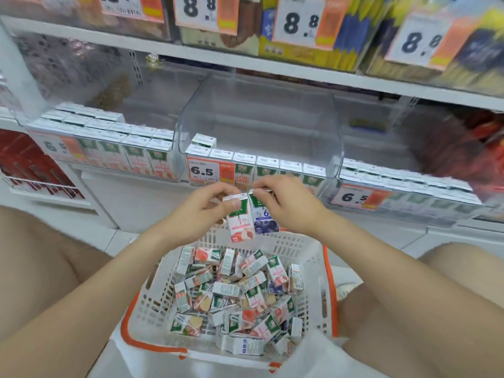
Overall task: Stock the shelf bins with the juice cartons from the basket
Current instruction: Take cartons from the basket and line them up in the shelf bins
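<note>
Cardboard in both hands: a pink carton (pixel 241 227) and a blue carton (pixel 266 219) held over the far rim of the basket (pixel 272 242).
The left hand (pixel 201 211) grips the pink carton, thumb across its front; the right hand (pixel 289 203) pinches the blue carton by its top. The two touch side by side below the front edge of the middle bin (pixel 259 118). They look light and stiff but crushable, so I'd hold them by the flat sides. Green tops read "100%"; the brand is too blurred to read. The bin's tag (pixel 203 170) says 6.5, the shelf tags (pixel 298 23) above 8.8.
</note>
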### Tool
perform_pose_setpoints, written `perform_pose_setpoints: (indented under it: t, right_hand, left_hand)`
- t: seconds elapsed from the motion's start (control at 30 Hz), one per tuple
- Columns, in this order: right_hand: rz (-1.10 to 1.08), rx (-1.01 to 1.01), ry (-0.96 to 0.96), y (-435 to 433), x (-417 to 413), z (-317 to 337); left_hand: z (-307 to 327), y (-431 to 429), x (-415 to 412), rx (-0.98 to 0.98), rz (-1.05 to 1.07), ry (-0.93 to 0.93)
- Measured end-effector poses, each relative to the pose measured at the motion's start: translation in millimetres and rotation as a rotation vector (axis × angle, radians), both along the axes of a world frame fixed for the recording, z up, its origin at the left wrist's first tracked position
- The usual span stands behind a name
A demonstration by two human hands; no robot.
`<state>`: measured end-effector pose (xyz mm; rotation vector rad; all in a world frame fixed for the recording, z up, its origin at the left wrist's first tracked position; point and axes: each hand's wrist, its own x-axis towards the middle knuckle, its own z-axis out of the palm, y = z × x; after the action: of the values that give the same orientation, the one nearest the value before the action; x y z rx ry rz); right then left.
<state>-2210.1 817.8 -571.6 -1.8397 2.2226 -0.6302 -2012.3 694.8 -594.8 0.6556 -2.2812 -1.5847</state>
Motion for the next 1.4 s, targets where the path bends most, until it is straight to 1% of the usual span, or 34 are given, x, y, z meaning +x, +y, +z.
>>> perform_pose_setpoints:
  t: [0.13,0.2,0.27,0.37,0.43,0.47,0.5,0.6,0.67,0.73,0.8,0.9,0.97,1.03,1.13,1.2,1.23,1.27,1.33,1.37,1.4]
  right_hand:
    - [-0.052,-0.074,0.184,10,-16,32]
    - [-0.117,-0.115,0.251,16,-29,48]
    - [-0.188,-0.219,0.232,22,-46,62]
    - [-0.322,-0.354,0.118,36,-77,77]
    - [-0.466,-0.403,0.031,46,-100,82]
    - [-0.535,-0.412,0.009,51,-111,84]
    - [-0.592,-0.411,0.026,55,-121,84]
    - [-0.682,-0.305,0.183,64,-150,85]
    - [-0.686,-0.209,0.217,64,-167,81]
    - [-0.628,-0.101,0.275,57,-183,72]
    - [-0.508,0.017,0.315,44,-193,62]
    - [-0.338,0.143,0.256,27,-199,53]
    - [-0.285,0.231,0.158,24,-199,50]
    - [-0.283,0.298,0.064,22,-199,51]
    - [-0.328,0.310,-0.058,19,-200,52]
    - [-0.384,0.263,-0.074,19,-198,55]
    - [-0.423,0.212,-0.049,20,-195,58]
    - [-0.460,0.131,-0.009,23,-191,62]
    - [-0.517,-0.102,0.026,29,-176,73]
    - [-0.533,-0.225,-0.007,33,-164,79]
    - [-0.525,-0.317,-0.081,38,-151,86]
  left_hand:
    - [25,6,-30,-0.090,0.005,0.081]
    - [44,10,-46,-0.104,-0.045,0.086]
    - [62,13,-64,-0.141,-0.127,0.070]
    - [76,18,-91,-0.331,-0.202,0.035]
    - [76,22,-110,-0.439,-0.236,0.041]
    - [75,26,-117,-0.477,-0.267,0.042]
    - [73,29,-124,-0.518,-0.299,0.040]
    - [61,40,-139,-0.598,-0.337,0.051]
    - [51,48,-144,-0.595,-0.337,0.056]
    - [44,54,-149,-0.643,-0.356,0.050]
    - [39,58,-154,-0.721,-0.383,0.020]
    - [35,59,-158,-0.746,-0.373,-0.022]
    - [31,58,-159,-0.746,-0.373,-0.019]
    - [31,58,-159,-0.737,-0.373,-0.004]
    - [33,58,-159,-0.680,-0.347,0.015]
    - [34,58,-154,-0.625,-0.302,0.021]
    - [35,57,-151,-0.604,-0.270,0.039]
    - [37,57,-148,-0.596,-0.236,0.062]
    - [44,55,-143,-0.566,-0.148,0.095]
    - [47,53,-141,-0.515,-0.099,0.114]
    - [50,50,-141,-0.437,-0.055,0.140]
